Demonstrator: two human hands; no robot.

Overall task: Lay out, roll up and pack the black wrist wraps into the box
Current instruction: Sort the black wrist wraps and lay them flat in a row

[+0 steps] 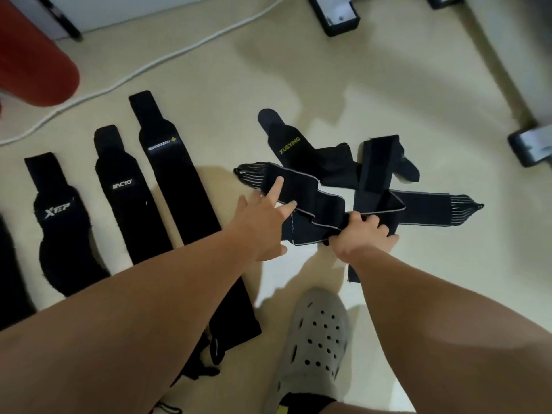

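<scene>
Three black wrist wraps lie flat side by side on the floor at left: an XTEP wrap (59, 216), a second logo wrap (125, 189) and a long wrap (176, 186). To the right is a tangled pile with a XUEYING wrap (294, 146), a grey-edged wrap (301, 186) and a wide strap (376, 168). My left hand (263, 222) rests on the grey-edged wrap with fingers spread and straight. My right hand (364, 237) grips a fold of the same wrap. No box is in view.
A red cylinder (33, 61) stands at the upper left with a white cable (167, 59) running past it. Black furniture feet (340, 19) sit at the top and another foot (531, 144) at right. My grey clog (313, 339) is planted below the pile.
</scene>
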